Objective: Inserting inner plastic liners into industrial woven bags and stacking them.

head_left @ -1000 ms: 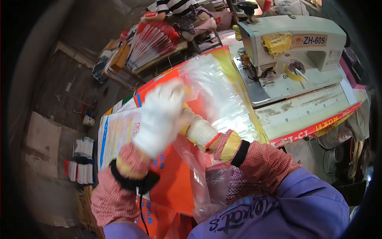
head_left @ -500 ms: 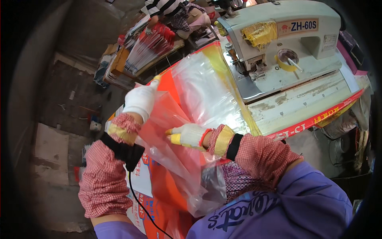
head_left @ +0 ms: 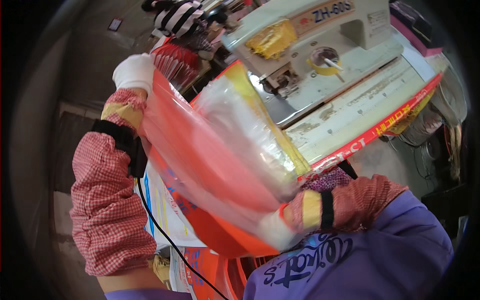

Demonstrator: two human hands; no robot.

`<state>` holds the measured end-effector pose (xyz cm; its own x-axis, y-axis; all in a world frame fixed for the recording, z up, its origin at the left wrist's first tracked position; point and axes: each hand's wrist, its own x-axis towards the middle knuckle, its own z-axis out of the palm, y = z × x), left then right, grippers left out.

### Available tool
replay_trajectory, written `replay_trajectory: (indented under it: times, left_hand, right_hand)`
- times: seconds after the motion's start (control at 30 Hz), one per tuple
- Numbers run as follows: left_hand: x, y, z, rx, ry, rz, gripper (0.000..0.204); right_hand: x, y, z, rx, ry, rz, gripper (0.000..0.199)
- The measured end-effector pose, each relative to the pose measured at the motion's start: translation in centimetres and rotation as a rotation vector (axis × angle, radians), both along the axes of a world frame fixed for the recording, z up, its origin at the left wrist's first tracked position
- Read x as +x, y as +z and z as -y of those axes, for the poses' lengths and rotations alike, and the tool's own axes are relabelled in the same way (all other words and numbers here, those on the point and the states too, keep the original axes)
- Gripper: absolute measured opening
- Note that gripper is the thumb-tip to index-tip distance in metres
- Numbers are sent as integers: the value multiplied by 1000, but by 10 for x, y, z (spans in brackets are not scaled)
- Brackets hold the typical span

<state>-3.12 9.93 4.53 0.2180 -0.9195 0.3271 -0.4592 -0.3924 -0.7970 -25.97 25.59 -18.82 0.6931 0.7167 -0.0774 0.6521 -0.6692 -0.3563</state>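
A red woven-looking sack [head_left: 232, 237] with a clear plastic sheet [head_left: 215, 155] over it stretches slantwise between my hands. My left hand [head_left: 133, 72], in a white glove, is closed on its far left end, raised above the work surface. My right hand [head_left: 277, 230], gloved and smeared by motion, closes at its near right end, close to my body. Beyond the sheet, a stack of clear plastic with a yellow edge [head_left: 270, 120] lies beside the sewing machine [head_left: 325, 45]. More printed red and white sacks [head_left: 192, 270] lie below.
A tape roll [head_left: 325, 61] with a white stick sits on the machine. The machine bed [head_left: 345, 120] has a red strip along its front edge. Behind, a person in a striped top [head_left: 177, 20] is near a stack of red-edged bags [head_left: 175, 60]. A black cable [head_left: 170, 240] hangs from my left wrist.
My left hand has moved up and left, lifting the sheet and sack. My right hand has moved down and right, toward my body. The view has shifted, and the sheet now stretches between both hands.
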Motion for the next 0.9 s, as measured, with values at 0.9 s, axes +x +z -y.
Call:
replay_trajectory:
  times: [0.9]
  left_hand:
    - [-6, -15, 42, 217, 61, -175, 28]
  right_hand:
    - [8, 12, 85, 666, -1326, -24, 33]
